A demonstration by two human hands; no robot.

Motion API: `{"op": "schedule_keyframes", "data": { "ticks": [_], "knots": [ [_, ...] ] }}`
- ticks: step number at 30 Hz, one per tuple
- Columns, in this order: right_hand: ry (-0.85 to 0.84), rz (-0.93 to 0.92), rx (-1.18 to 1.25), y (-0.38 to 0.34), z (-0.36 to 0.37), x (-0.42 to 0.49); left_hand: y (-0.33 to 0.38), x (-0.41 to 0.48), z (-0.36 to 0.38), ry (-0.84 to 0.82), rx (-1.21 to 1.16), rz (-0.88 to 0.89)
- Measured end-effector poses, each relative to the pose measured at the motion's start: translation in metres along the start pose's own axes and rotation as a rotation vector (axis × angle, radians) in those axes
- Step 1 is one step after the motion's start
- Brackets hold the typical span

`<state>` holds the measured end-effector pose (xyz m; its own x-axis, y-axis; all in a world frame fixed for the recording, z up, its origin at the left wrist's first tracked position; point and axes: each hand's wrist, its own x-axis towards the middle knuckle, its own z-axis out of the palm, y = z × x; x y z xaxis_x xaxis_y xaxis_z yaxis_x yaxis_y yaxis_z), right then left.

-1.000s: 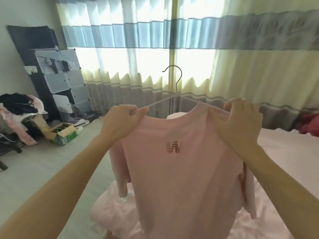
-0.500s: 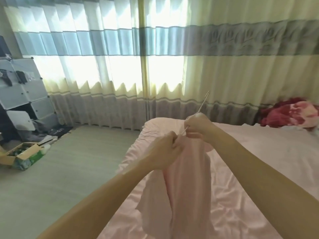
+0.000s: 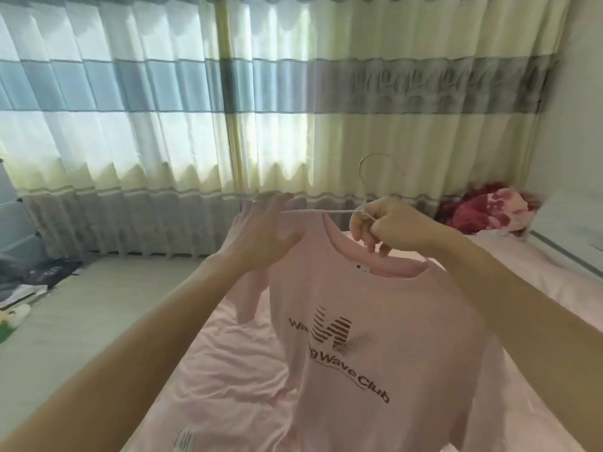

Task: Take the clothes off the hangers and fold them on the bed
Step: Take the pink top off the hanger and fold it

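Daylight glows through striped curtains (image 3: 130, 125) above a pale floor (image 3: 98, 305).

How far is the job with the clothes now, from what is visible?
Done: no folded clothes show on the bed. In hand: the right hand grips the hanger, the pink shirt hangs from it, the left hand is open beside its shoulder. Left: slip the shirt off, fold it on the bed.
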<state>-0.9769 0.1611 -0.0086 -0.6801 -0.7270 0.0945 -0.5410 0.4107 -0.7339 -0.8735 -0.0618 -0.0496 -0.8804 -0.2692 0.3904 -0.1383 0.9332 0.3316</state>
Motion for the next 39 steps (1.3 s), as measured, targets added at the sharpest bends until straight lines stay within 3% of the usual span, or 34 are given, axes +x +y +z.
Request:
{"op": "schedule_keyframes", "data": {
  "ticks": [2, 5, 8, 11, 18, 26, 34, 39],
  "knots": [
    [0.019, -0.023, 0.035, -0.003, -0.009, -0.004, 0.014, 0.004, -0.007, 0.025, 0.065, 0.094],
    [-0.051, -0.045, 0.111, -0.003, -0.032, -0.013, 0.029, 0.005, -0.01, 0.034, -0.016, 0.163],
    [-0.12, -0.053, 0.205, 0.0, -0.057, -0.015, 0.028, 0.016, -0.008, 0.067, -0.124, 0.122],
    [-0.05, -0.047, 0.118, 0.015, -0.078, 0.001, 0.033, 0.033, 0.0, 0.033, -0.163, 0.093],
    [-0.068, 0.034, 0.016, 0.063, -0.08, 0.06, 0.035, 0.066, 0.04, -0.191, -0.244, -0.043],
    [-0.067, 0.101, -0.16, 0.185, -0.002, 0.171, -0.043, 0.11, 0.188, -0.246, -0.172, -0.208],
    [-0.186, 0.385, -0.144, 0.333, 0.126, 0.252, -0.124, 0.14, 0.377, -0.422, -0.239, -0.283],
    [-0.18, 0.474, -0.195, 0.392, 0.152, 0.255, -0.13, 0.139, 0.437, -0.469, -0.314, -0.298]
  ]
}}
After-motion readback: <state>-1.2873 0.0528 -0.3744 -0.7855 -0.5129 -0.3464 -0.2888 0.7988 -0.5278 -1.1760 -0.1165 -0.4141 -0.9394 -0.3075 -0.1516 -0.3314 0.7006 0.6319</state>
